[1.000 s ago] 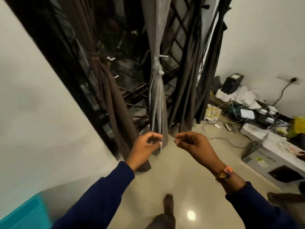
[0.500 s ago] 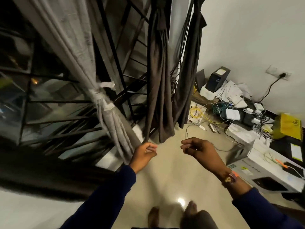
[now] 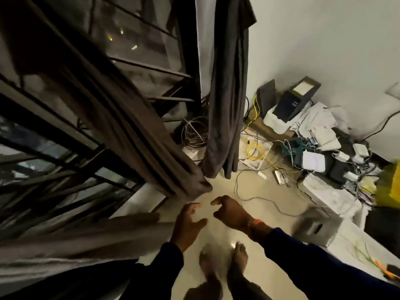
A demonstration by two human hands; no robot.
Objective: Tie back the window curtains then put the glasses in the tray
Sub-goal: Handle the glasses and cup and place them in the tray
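Head view: both hands hang low over a glossy cream floor [image 3: 218,191], empty and apart. The left hand [image 3: 188,224] is open, fingers spread and loosely curled, thumb out to the side. The right hand [image 3: 230,212] is half open in a claw shape, fingers bent, gripping nothing; an orange band [image 3: 256,222] sits at its wrist. Dark blue sleeves cover both forearms. Two bare feet [image 3: 223,265] stand below, blurred.

A brown curtain [image 3: 121,118], heavy cloth in deep lengthwise folds, slants from upper left down to a hem just above the left hand, not touching it. A grey curtain [image 3: 227,100], softer and hanging straight, ends just above the floor to the right of the first. A pale grey curtain [image 3: 75,241] lies blurred across the lower left. Behind them are black metal window bars [image 3: 65,152] over dark glass.

By the white wall on the right sit a coil of cable [image 3: 193,133], tangled yellow wires [image 3: 258,152], white boxes [image 3: 329,193] and a black device [image 3: 296,100]. The glasses and tray are not in view.
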